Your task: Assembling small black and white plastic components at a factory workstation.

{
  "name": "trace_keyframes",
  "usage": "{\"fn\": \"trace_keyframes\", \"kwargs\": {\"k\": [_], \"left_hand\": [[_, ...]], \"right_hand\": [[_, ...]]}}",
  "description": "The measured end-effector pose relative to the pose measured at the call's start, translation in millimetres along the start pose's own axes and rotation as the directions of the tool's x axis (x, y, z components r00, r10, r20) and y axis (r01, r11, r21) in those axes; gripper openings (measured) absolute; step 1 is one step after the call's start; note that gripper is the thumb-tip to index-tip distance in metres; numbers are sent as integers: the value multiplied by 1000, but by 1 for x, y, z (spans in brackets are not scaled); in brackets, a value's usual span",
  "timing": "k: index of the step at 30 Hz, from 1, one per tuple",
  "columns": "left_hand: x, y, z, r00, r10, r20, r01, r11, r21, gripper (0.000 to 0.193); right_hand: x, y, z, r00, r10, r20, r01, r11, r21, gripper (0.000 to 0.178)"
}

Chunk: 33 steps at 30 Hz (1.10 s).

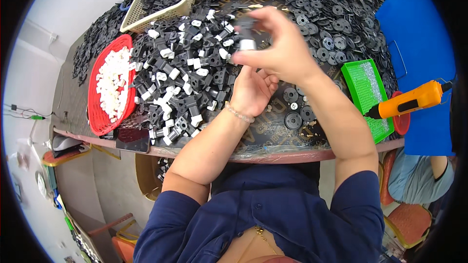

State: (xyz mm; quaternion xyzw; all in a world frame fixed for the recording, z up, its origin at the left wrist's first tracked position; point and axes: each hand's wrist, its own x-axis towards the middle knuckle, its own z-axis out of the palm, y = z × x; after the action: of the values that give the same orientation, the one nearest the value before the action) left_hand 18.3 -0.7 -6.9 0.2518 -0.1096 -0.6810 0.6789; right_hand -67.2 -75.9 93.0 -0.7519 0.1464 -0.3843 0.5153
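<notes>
Many wht bits (112, 85) sit in red basket (101, 125) nr L edge of our tabletop (74, 102). Our L hand (251, 93) curls; can't tell its grip. Our R hand (283, 48) pinches a blurry blk/wht part (247, 44), back from front edge.

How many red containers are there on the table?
2: a red basket of white parts on the left, and a small red container at the right, partly behind the orange tool. Others may be hidden.
</notes>
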Motion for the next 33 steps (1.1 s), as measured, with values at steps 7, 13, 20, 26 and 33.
{"fn": "trace_keyframes", "kwargs": {"k": [7, 13, 20, 26, 33], "left_hand": [[10, -1, -30, 1000, 11, 6, -11, 995, -99, 42], [13, 5, -9, 975, 66, -212, -99, 984, -146, 36], [7, -4, -15, 978, 26, -206, -52, 991, -120, 40], [7, -2, -3, 974, 77, -213, -93, 993, -68, 38], [4, -7, 5, 945, 310, -102, -308, 951, 37, 52]], "right_hand": [[93, 40, 118, 971, -150, 188, 229, 815, -533, 85], [121, 68, 101, 914, -399, 73, 390, 812, -434, 82], [162, 195, -10, 990, -140, 6, 64, 415, -907, 53], [156, 199, -42, 993, -89, -80, -45, 346, -937, 24], [22, 66, -51, 800, 552, 235, -524, 834, -176, 17]]}}
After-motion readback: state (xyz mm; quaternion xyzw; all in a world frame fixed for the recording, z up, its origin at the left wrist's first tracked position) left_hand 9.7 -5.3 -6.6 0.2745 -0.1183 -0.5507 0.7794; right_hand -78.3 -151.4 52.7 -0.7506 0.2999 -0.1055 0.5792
